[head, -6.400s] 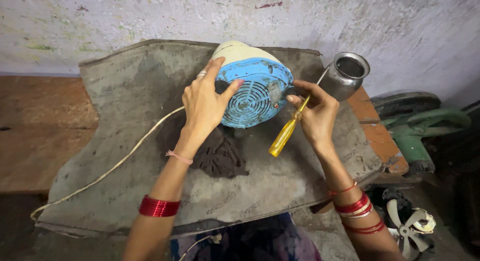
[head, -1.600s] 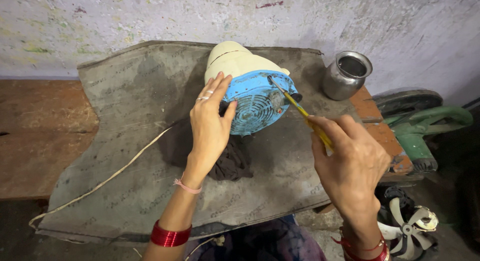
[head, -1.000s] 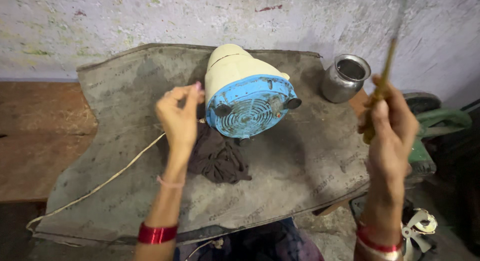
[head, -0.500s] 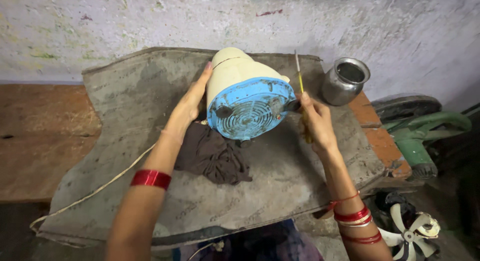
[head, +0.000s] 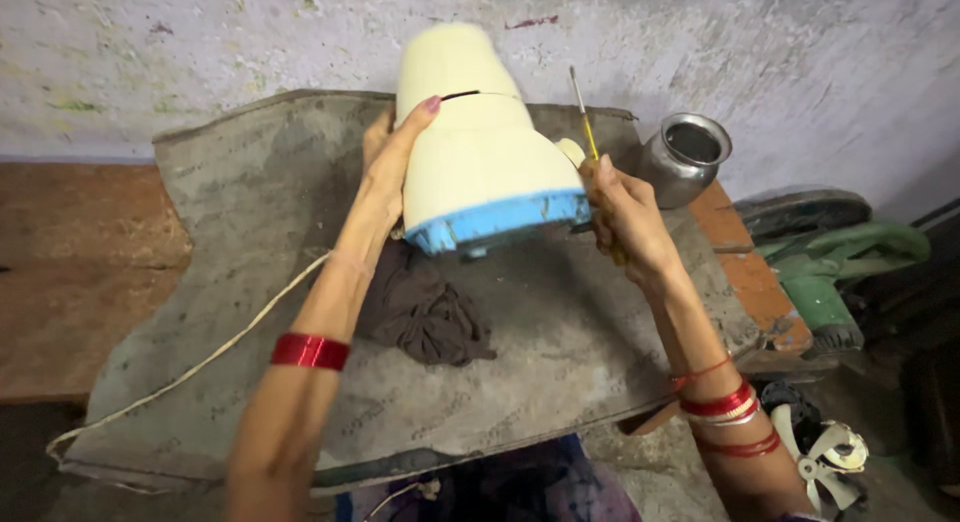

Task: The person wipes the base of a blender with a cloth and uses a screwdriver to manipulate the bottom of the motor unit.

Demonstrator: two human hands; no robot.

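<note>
Appliance (head: 480, 152), cream cone-shaped housing w/ blue rim, stood nearly upright at 12 o'clock on grey mat (head: 230, 212), blue grille end facing down, clear of the mat on the near side. Judged mid-job: housing in one piece, blue end not separated, no loose screws or parts seen on mat; cannot tell whether any fastener is out yet. Dismantling, if that is the work, judged largely left to do. Left hand (head: 385, 172) at 9 o'clock of housing, wrist straight, forearm running up from 7 o'clock, fingers (head: 415, 127) spread flat and wrapped along the cream side, thumb side tucked near blue rim; gripping, not pinching. Right hand (head: 620, 217) at 3 o'clock of housing, curled tight round yellow handle of screwdriver (head: 583, 117), shaft pointing up toward 12 o'clock, tip away from the appliance; knuckles pressed to blue rim, steadying it. Forearm up from 5 o'clock, red bangles at both arms. Dark rag (head: 425, 312) on mat at 6 o'clock of housing, just below it. White cord (head: 200, 367) trailing off to 8 o'clock. Steel pot (head: 685, 157) at 2 o'clock, near mat edge. Small white fan impeller (head: 825, 457) on floor at 4 o'clock, well apart.
</note>
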